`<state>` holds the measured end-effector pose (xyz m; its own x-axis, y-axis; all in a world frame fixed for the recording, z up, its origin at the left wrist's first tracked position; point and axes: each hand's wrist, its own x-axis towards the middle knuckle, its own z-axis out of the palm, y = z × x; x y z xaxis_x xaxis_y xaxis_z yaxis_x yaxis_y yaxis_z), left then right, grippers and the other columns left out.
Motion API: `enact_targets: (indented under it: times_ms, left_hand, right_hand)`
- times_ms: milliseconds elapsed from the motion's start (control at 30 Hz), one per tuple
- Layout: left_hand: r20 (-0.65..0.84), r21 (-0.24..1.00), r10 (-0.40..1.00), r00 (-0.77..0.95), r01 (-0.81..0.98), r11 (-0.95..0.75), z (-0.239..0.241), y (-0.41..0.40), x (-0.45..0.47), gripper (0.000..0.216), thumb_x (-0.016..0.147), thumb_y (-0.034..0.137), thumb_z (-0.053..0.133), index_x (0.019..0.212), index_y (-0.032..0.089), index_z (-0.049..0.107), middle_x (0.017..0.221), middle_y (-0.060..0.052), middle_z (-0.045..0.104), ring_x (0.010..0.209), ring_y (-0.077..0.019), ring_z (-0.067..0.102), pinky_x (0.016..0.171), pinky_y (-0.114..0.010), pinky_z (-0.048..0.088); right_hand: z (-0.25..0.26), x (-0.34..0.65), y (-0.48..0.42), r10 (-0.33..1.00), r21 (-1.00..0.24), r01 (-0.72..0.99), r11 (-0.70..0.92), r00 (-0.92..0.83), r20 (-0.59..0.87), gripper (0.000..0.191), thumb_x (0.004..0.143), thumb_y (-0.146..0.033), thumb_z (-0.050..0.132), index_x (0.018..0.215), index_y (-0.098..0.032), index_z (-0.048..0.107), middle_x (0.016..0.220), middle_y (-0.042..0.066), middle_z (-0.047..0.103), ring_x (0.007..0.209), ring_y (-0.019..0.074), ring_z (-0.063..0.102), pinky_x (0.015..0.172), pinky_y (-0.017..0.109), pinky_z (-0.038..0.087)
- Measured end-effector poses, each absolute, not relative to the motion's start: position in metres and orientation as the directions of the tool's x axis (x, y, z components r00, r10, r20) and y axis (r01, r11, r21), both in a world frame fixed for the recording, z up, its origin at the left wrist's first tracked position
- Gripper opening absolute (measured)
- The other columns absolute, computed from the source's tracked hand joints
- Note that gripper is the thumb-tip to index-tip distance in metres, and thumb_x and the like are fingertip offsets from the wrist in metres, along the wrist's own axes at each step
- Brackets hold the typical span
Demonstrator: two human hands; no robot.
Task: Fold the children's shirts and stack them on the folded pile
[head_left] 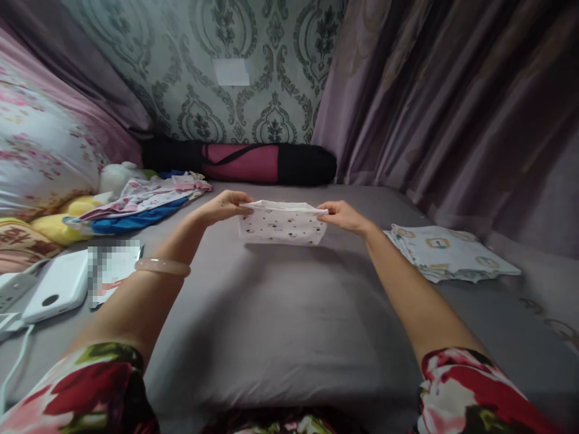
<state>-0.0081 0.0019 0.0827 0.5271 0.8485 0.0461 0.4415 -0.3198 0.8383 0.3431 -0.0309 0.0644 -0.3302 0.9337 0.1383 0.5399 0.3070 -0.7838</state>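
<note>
A small piece of white printed cloth (283, 226) with a banded upper edge hangs in front of me, just above the bed. Its print is of small dark figures; whether it is a garment I cannot tell. My left hand (228, 205) pinches its upper left corner between thumb and fingers. At the upper right corner, my right hand (344, 216) grips the band in the same way. The edge is stretched between both hands, and the lower part droops, casting a shadow on the grey sheet (280, 319).
Folded white printed cloth (447, 247) lies at right. On the left are a pile of clothes (149, 196), a yellow plush toy (67, 220), a floral pillow (40, 138), a white power bank (58, 286) and a packet (115, 271). A long black-and-maroon bag (244, 163) lies against the wall.
</note>
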Motion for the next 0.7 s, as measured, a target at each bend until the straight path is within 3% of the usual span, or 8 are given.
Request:
enact_targets:
  times_ms: [100,167,267,367,533,700]
  left_hand:
    - [0.236,0.747,0.831,0.503,0.453,-0.486,0.074,-0.009,-0.007,0.035,0.077,0.038,0.061,0.101,0.013,0.067,0.088,-0.005,0.071,0.080,-0.0181,0.065,0.074,-0.029,0.051]
    - [0.285,0.650,0.791,0.542,0.497,-0.575,0.057,-0.025,-0.009,0.030,0.081,0.032,0.055,0.103,0.015,0.068,0.096,-0.006,0.072,0.089,-0.0205,0.067,0.080,-0.031,0.052]
    - [0.226,0.538,0.688,0.690,0.500,-0.679,0.024,-0.059,-0.016,0.032,0.083,0.020,0.047,0.105,0.020,0.069,0.110,-0.005,0.071,0.108,-0.0214,0.064,0.097,-0.036,0.048]
    - [0.154,0.480,0.584,0.797,0.457,-0.749,0.003,-0.086,-0.023,0.039,0.078,0.013,0.047,0.112,0.023,0.066,0.125,-0.006,0.065,0.121,-0.0214,0.057,0.111,-0.043,0.037]
    - [0.245,0.449,0.680,0.691,0.541,-0.711,0.003,-0.092,-0.007,0.036,0.090,0.022,0.043,0.121,0.019,0.060,0.132,-0.011,0.060,0.124,-0.0219,0.054,0.113,-0.047,0.034]
    - [0.246,0.265,0.701,0.669,0.649,-0.713,-0.005,-0.083,0.042,0.044,0.097,0.027,0.031,0.134,0.014,0.051,0.142,-0.014,0.050,0.137,-0.0250,0.040,0.115,-0.048,0.028]
  right_hand:
    - [0.059,0.347,-0.046,0.892,-0.655,0.605,0.453,-0.306,0.333,0.019,0.077,-0.022,0.056,0.092,-0.018,0.067,0.085,0.003,0.068,0.079,0.0179,0.061,0.073,0.029,0.046]
    - [0.043,0.348,-0.067,0.837,-0.517,0.663,0.541,-0.365,0.408,0.022,0.078,-0.014,0.051,0.092,-0.018,0.067,0.089,0.005,0.069,0.086,0.0195,0.061,0.080,0.031,0.046]
    - [0.016,0.350,-0.104,0.766,-0.360,0.676,0.643,-0.566,0.305,0.038,0.076,-0.002,0.042,0.100,-0.019,0.067,0.102,0.008,0.068,0.101,0.0204,0.059,0.090,0.034,0.043]
    - [0.003,0.350,-0.129,0.739,-0.312,0.676,0.667,-0.653,0.165,0.047,0.074,0.001,0.041,0.108,-0.020,0.066,0.117,0.008,0.065,0.113,0.0200,0.056,0.097,0.037,0.040]
    - [0.004,0.318,-0.128,0.811,-0.270,0.765,0.585,-0.545,0.212,0.044,0.085,-0.009,0.039,0.122,-0.017,0.061,0.130,0.010,0.060,0.125,0.0202,0.050,0.109,0.040,0.033]
    - [-0.004,0.258,-0.114,0.851,-0.162,0.836,0.525,-0.509,0.133,0.054,0.097,-0.027,0.028,0.145,-0.007,0.039,0.154,0.013,0.034,0.144,0.0231,0.024,0.119,0.044,0.012]
